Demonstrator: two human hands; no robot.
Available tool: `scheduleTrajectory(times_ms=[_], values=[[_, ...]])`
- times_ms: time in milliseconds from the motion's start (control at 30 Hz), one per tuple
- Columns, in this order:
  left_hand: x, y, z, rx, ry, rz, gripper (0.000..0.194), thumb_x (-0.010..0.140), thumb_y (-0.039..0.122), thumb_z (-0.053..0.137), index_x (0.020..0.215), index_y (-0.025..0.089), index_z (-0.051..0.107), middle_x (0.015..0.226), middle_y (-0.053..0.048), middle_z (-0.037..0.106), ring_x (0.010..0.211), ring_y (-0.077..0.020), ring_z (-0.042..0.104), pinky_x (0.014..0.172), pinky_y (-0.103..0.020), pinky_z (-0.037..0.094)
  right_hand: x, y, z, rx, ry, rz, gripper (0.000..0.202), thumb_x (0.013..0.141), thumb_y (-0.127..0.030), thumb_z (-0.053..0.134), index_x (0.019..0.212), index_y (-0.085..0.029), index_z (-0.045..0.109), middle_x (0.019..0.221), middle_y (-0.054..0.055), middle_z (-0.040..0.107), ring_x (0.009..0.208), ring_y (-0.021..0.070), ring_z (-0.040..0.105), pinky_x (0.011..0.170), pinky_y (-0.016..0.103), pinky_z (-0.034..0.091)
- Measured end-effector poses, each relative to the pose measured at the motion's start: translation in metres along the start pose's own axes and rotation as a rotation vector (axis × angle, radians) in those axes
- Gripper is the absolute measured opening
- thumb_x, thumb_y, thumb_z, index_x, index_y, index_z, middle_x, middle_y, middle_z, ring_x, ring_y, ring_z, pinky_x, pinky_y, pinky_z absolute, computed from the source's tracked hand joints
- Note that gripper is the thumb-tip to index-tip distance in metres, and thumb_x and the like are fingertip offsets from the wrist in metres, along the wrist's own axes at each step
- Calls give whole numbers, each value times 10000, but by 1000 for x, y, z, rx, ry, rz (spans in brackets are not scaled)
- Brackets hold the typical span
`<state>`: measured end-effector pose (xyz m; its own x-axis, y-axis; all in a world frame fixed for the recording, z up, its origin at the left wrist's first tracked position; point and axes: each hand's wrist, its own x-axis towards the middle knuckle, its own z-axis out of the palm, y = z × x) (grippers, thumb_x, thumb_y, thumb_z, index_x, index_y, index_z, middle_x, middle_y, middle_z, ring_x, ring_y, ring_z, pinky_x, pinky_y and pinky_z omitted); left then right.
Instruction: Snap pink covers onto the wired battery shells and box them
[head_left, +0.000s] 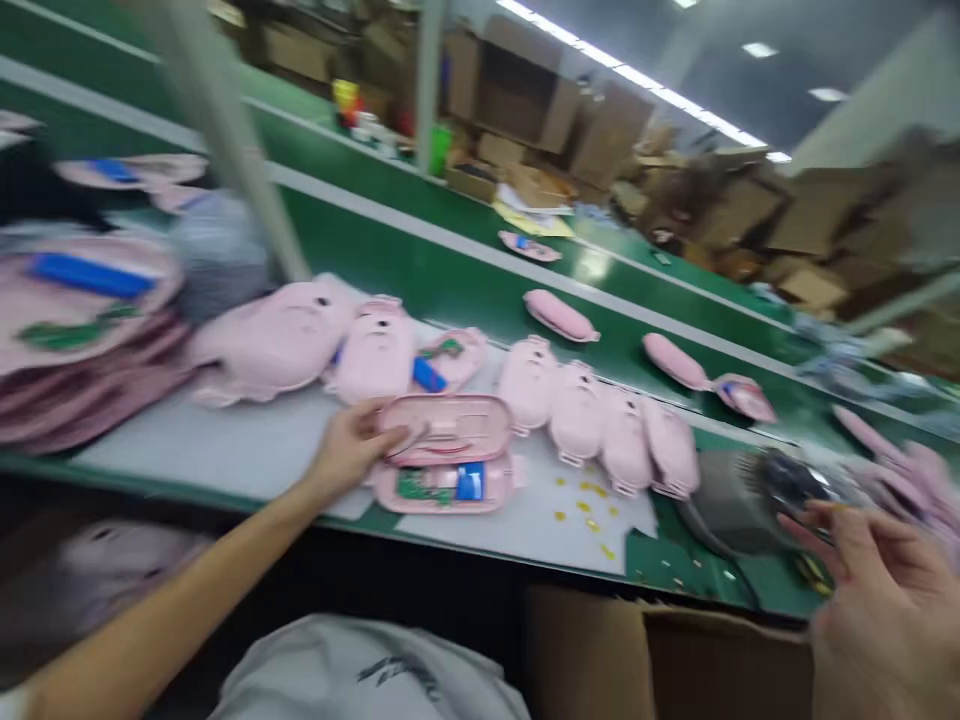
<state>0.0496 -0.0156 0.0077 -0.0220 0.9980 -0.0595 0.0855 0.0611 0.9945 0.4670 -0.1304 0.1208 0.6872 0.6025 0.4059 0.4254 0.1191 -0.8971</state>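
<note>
My left hand (356, 445) grips the left end of a pink plastic shell half (450, 430), its inner side facing me. Just below and touching it lies the other pink half (386, 490), which holds a green circuit board (424, 485) and a blue block (470, 481). Far to the right, my right hand (885, 575) is raised with thumb and fingers pinched; anything between the fingertips is too blurred to name. It is nearest a grey device with a dark round part (739, 495).
Several closed pink cases (529, 385) stand along the bench, beside scattered small yellow pieces (589, 507). A stack of pink shells (90, 350) is at left. More pink parts (561, 315) lie on the green conveyor (465, 265). An open cardboard box (592, 650) sits below the bench edge.
</note>
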Motion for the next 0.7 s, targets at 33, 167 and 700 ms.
scheduleTrajectory(times_ms=[33, 167, 700], values=[[0, 0, 2, -106, -21, -19, 608, 598, 404, 817, 1112, 123, 649, 911, -64, 733, 754, -211, 680, 656, -286, 569, -9, -14, 28, -38, -161, -114, 155, 780, -360, 681, 850, -232, 627, 892, 23, 621, 810, 180, 598, 783, 385, 527], [-1, -4, 2, -330, -110, -31, 559, 645, 287, 808, 1147, 99, 651, 1012, -99, 733, 839, -216, 697, 749, -293, 571, -66, -52, 166, -166, -969, -603, 128, 904, -300, 527, 892, -228, 631, 1028, 57, 601, 978, 190, 574, 845, 357, 482], [-8, -17, 4, -462, -193, 149, 404, 747, 100, 648, 1151, 92, 659, 960, -88, 732, 897, -201, 679, 704, -223, 525, -130, -44, 264, -601, -1004, -958, 170, 880, -327, 550, 793, -213, 642, 983, 49, 634, 908, 207, 551, 781, 328, 426]])
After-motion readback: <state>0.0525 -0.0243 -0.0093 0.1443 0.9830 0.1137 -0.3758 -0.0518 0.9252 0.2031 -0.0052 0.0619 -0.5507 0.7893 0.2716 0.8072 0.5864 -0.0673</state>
